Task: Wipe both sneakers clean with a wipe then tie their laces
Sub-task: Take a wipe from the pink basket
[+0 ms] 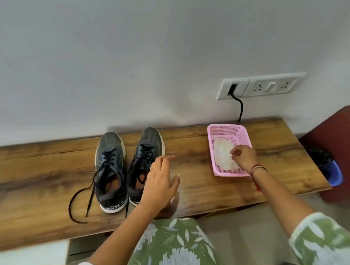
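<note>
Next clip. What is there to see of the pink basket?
The pink basket is a shallow rectangular tray, seemingly plastic, with perforated mesh walls and floor and a solid rim. It stands flat toward the right end of the wooden table, near the wall, below the socket plate. A white wipe lies inside. The right hand reaches over its near right corner and pinches the wipe; whether it touches the rim is unclear.

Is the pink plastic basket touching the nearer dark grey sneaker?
Apart: head view shows bare wooden tabletop between pink plastic basket and dark grey sneaker.
</note>
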{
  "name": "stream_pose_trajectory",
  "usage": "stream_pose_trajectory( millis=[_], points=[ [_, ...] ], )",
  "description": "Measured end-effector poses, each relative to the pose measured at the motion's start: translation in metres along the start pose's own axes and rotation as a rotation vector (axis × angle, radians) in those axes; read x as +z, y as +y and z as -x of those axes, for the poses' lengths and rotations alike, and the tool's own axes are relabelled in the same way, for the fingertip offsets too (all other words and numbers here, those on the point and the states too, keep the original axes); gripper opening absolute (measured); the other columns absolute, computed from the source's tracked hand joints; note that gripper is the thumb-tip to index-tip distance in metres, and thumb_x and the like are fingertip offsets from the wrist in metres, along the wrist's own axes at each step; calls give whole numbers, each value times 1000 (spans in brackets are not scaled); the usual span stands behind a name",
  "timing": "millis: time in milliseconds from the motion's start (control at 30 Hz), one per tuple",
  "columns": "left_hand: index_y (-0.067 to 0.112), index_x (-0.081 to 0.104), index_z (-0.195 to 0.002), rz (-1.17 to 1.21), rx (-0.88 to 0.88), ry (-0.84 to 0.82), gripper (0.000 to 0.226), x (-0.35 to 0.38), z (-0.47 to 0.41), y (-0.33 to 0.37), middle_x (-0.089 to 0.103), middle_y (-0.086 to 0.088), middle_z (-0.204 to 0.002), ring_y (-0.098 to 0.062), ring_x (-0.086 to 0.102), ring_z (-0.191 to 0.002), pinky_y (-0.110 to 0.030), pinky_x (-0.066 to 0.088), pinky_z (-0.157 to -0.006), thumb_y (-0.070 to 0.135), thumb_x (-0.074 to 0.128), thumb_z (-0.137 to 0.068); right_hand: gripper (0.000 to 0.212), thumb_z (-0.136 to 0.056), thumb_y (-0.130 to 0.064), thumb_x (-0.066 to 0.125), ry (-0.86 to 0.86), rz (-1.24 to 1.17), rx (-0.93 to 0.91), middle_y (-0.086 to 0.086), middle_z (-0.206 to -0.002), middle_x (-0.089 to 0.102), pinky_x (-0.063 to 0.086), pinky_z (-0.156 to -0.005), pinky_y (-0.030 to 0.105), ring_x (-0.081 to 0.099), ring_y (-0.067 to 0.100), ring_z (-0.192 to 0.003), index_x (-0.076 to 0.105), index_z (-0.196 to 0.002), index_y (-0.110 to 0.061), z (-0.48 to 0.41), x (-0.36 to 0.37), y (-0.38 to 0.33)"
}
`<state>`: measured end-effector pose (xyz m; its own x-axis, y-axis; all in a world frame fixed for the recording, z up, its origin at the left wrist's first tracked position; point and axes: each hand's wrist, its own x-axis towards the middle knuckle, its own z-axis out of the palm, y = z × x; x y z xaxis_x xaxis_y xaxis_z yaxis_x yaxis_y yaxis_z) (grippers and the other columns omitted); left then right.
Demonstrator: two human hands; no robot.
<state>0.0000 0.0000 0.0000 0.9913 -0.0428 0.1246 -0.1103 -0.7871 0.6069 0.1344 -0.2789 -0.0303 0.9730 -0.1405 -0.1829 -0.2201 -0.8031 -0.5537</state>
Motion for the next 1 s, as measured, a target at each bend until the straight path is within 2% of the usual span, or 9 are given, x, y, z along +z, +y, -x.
stream_pose_trajectory(
  millis=[33, 100, 167, 233, 433, 533, 700, 867, 1000],
  points=[
    [14, 42, -134, 9, 1, 4, 48, 3, -2, 2, 42, -2, -131, -18, 42, -119, -21, 29, -94, 27, 58, -90, 15, -78, -4, 68, -63, 26, 8, 10, -99, 68, 45, -83, 26, 61, 24, -93, 68, -92, -6, -1, 2, 1],
    [14, 42, -134, 10, -2, 7, 48, 7, -6, 7, 41, -2, -132, -17, 40, -122, -20, 28, -97, 26, 58, -91, 29, -73, -19, 77, -155, 112, 32, 4, -99, 65, 46, -85, 30, 60, 23, -93, 65, -98, -10, -1, 5, 0],
    [14, 42, -134, 16, -9, -1, 48, 12, -9, 13, 41, -2, -131, -16, 37, -124, -20, 26, -99, 25, 58, -90, 37, -71, -29, 79, -203, 195, 58, 1, -97, 61, 47, -83, 31, 59, 22, -93, 62, -100, -14, 1, 10, 0],
    [14, 42, -134, 32, -14, 7, 48, 16, -11, 18, 41, -2, -131, -15, 36, -126, -19, 23, -102, 25, 58, -90, 36, -72, -33, 77, -203, 265, 47, 0, -97, 61, 47, -80, 30, 58, 20, -91, 60, -99, -17, 0, 14, 6],
    [14, 44, -132, 34, -23, 29, 47, 25, -17, 27, 42, -3, -131, -15, 37, -127, -18, 22, -102, 24, 59, -88, 7, -83, -20, 66, -111, 203, 28, 3, -94, 68, 42, -74, 25, 55, 18, -81, 67, -89, -17, -5, 20, 8],
    [13, 45, -132, 43, -29, 25, 46, 29, -17, 30, 42, -4, -131, -17, 39, -126, -19, 24, -102, 23, 59, -89, 11, -84, -14, 59, -74, 131, 6, 5, -92, 70, 46, -77, 28, 60, 23, -86, 70, -83, -15, -6, 19, 13],
    [13, 45, -131, 69, -49, 13, 45, 34, -21, 37, 41, -3, -132, -18, 38, -127, -21, 25, -101, 23, 58, -90, 15, -87, -9, 56, -57, 57, -31, 9, -100, 68, 42, -83, 27, 60, 26, -95, 70, -92, -7, -9, 12, 16],
    [15, 48, -126, 111, -74, 3, 40, 42, -23, 40, 42, -1, -129, -19, 43, -123, -33, 38, -103, 25, 58, -90, 10, -84, -11, 60, 18, -39, -41, 7, -93, 69, 45, -78, 27, 60, 21, -87, 70, -85, -8, -9, 7, 16],
    [18, 49, -125, 118, -99, -9, 37, 45, -21, 36, 42, 1, -128, -18, 43, -122, -35, 39, -102, 26, 58, -90, 4, -78, -12, 68, 70, -65, -66, 6, -90, 67, 50, -77, 32, 59, 17, -80, 71, -76, -10, -7, 3, 14]
  ],
)
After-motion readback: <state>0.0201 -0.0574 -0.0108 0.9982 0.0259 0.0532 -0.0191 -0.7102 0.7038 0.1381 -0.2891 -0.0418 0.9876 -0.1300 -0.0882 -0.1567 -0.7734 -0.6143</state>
